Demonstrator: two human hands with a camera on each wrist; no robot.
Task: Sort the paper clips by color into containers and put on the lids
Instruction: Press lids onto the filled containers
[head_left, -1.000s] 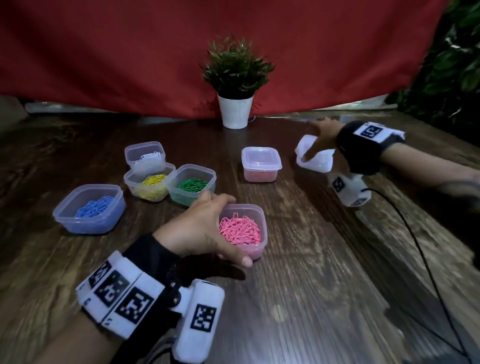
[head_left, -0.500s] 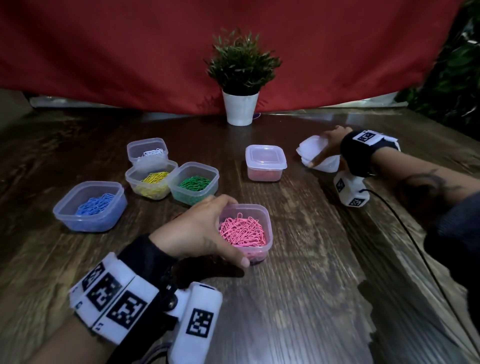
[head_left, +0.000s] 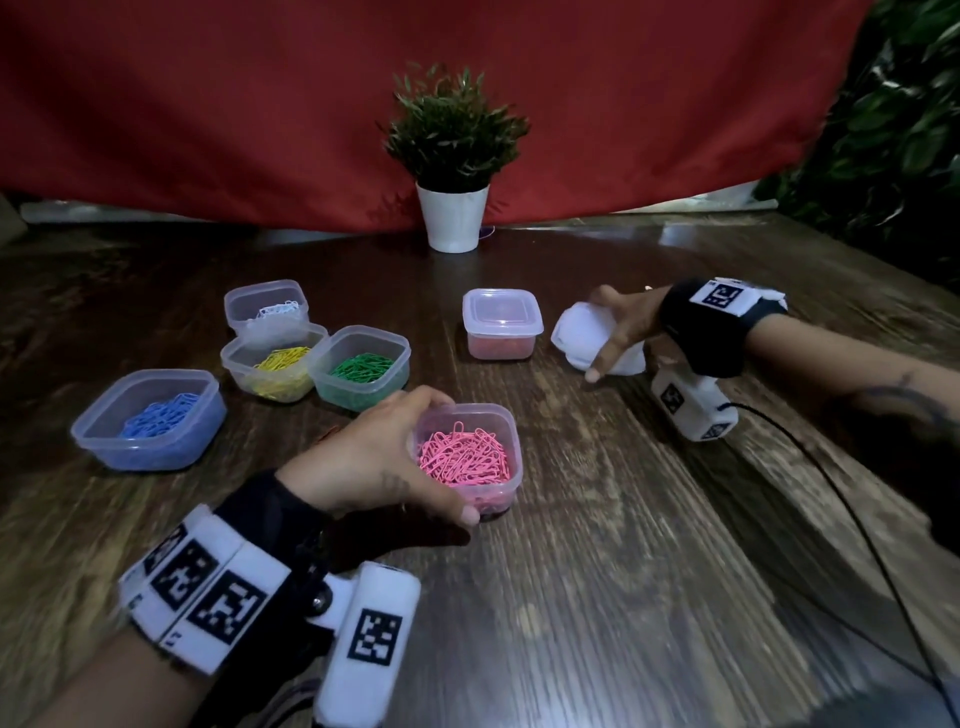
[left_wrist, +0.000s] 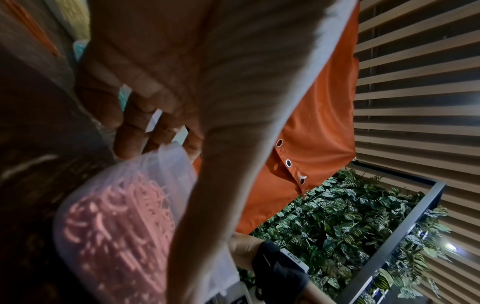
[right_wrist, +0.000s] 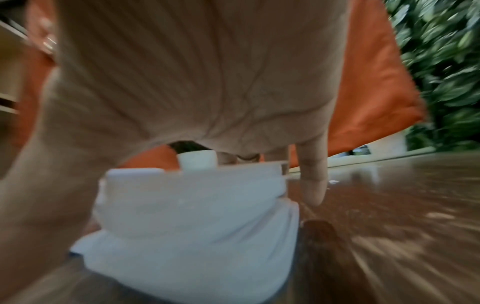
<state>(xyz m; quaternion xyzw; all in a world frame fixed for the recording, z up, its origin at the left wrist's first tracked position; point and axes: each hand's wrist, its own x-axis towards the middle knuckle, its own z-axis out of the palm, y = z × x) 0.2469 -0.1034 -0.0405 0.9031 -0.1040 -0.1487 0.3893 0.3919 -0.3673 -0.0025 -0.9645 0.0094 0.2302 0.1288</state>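
The left hand (head_left: 363, 462) curls around the open square container of pink paper clips (head_left: 467, 457), made of soft translucent plastic with rounded corners; the thumb lies along its near wall and the fingers (left_wrist: 130, 142) reach over the far rim. This container stands on the dark, grainy wooden table (head_left: 623, 597), and I use it as the landmark.

The right hand (head_left: 621, 325) is to the far right of it and grips a stack of cloudy white plastic lids (head_left: 584, 332) from above, with the fingers bent down around the edges. How many lids are in the stack, I cannot tell.

There are six containers in all. One, with a lid (head_left: 502, 312) on and reddish content, stands just behind the landmark. Four open ones are to the far left of it: green clips (head_left: 362, 366), yellow clips (head_left: 280, 364), white clips (head_left: 270, 310) and blue clips (head_left: 156, 415). The yellow one touches both the green and the white one.

Further behind stands one small plant in a smooth white pot (head_left: 453, 218), before a red cloth (head_left: 208, 104).
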